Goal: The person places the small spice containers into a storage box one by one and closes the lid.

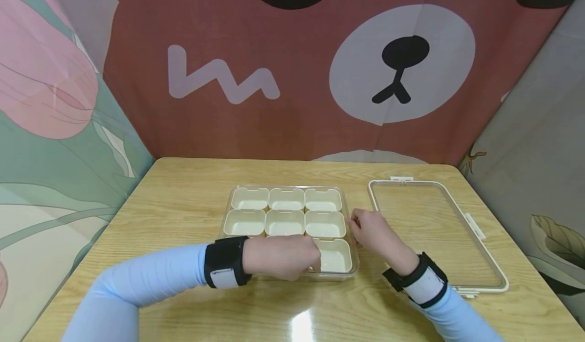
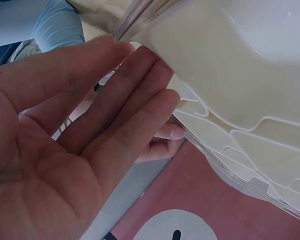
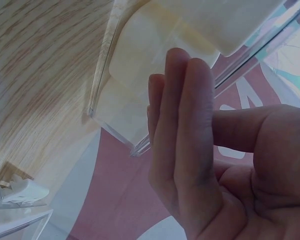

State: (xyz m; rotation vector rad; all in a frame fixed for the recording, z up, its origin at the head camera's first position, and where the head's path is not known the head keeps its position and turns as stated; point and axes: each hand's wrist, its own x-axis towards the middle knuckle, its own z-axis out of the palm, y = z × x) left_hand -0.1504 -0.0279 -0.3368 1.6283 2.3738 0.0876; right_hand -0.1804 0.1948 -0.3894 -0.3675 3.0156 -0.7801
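Observation:
A clear box (image 1: 354, 267) holds rows of small cream cups (image 1: 325, 224) on the table. My left hand (image 1: 283, 257) reaches across the front row and hides part of it. In the left wrist view, the thumb and fingertips come together at the edge of a cream cup (image 2: 210, 65) by the clear front wall, appearing to pinch it; the exact contact is partly hidden. My right hand (image 1: 376, 233) rests at the box's right side. In the right wrist view its fingers (image 3: 194, 115) are straight beside the clear wall, with the thumb tip hidden behind them.
A clear rectangular lid (image 1: 501, 273) with a white rim and white clips lies on the wooden table (image 1: 192, 177) to the right of the box. Behind the table hangs a printed cloth (image 1: 301, 129), with more patterned cloth at both sides.

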